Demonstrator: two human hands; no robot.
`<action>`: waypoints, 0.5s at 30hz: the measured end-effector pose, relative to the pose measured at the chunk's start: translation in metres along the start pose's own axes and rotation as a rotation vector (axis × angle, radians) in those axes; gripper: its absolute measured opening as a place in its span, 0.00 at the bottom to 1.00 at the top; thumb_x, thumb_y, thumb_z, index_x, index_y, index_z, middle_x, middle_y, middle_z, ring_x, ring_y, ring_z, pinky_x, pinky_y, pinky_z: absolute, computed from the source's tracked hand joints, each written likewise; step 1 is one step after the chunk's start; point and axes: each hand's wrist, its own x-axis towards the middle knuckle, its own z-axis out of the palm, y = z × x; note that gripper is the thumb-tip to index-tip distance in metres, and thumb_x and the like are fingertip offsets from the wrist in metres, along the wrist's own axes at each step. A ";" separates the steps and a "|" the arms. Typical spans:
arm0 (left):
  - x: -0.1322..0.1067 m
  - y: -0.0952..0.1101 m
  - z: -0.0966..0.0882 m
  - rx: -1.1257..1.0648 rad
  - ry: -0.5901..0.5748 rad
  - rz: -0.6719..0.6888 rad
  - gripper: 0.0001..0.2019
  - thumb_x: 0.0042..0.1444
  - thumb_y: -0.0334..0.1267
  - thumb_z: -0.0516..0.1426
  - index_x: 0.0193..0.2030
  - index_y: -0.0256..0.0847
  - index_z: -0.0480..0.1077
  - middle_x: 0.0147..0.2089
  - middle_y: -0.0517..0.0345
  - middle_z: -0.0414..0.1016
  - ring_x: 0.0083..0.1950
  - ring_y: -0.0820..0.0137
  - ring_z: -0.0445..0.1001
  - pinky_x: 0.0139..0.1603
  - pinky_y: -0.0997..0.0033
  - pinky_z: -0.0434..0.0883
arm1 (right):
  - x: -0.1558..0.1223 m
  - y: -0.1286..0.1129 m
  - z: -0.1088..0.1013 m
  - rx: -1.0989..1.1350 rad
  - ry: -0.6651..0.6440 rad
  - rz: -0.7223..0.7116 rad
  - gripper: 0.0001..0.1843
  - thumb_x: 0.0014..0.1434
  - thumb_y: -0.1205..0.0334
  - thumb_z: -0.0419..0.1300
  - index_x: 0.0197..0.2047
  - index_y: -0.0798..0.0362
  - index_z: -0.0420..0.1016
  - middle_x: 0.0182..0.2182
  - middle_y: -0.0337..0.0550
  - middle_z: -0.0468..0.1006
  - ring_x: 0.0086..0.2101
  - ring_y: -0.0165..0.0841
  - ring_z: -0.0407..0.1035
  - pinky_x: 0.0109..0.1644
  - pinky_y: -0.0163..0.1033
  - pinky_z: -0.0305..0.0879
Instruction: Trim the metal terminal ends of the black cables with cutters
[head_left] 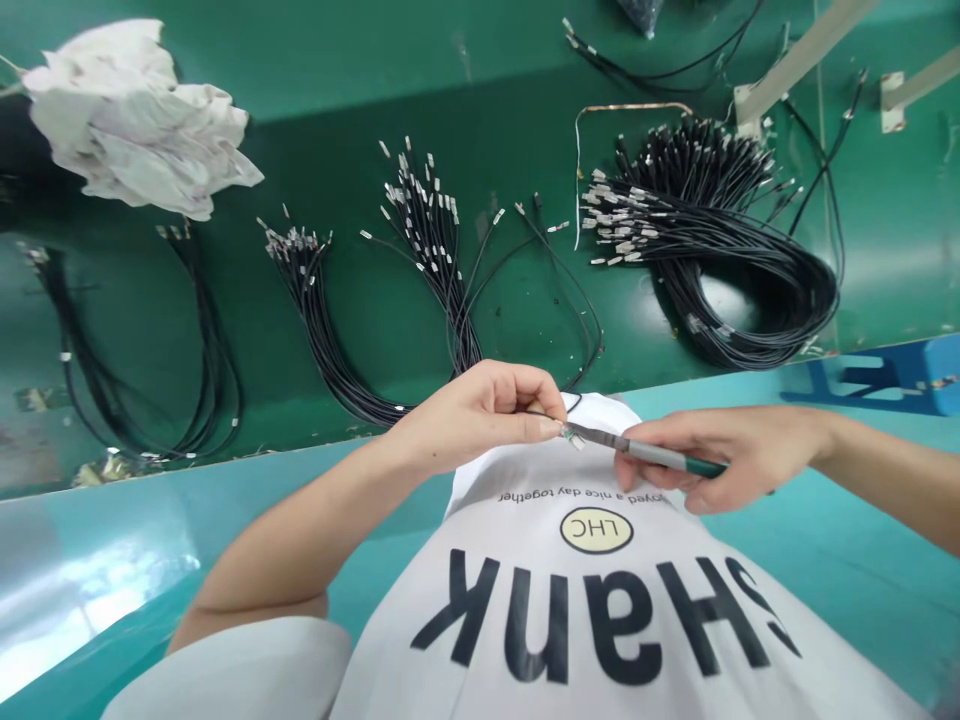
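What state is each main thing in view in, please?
Left hand: pinching cable end
Right hand: gripping pliers
Pliers: held; whether jaws are shut, unclear
Cable end: green and white strands showing
White cloth: crumpled
Largest cable bundle: looped
Middle cable bundle: tips fanned out
Left-side cable bundles: curved

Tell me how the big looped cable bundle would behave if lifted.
The cable bundle would likely flex, since its black strands curve in a loop. It may feel heavy, given the many strands. Its pale ends could splay, as they fan out.
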 end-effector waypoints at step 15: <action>-0.002 0.004 0.008 0.049 0.148 0.043 0.07 0.59 0.39 0.64 0.37 0.36 0.75 0.33 0.59 0.73 0.33 0.74 0.68 0.35 0.74 0.64 | -0.016 -0.024 0.004 -0.372 0.331 0.147 0.20 0.60 0.60 0.55 0.56 0.49 0.67 0.36 0.38 0.69 0.31 0.31 0.65 0.33 0.35 0.65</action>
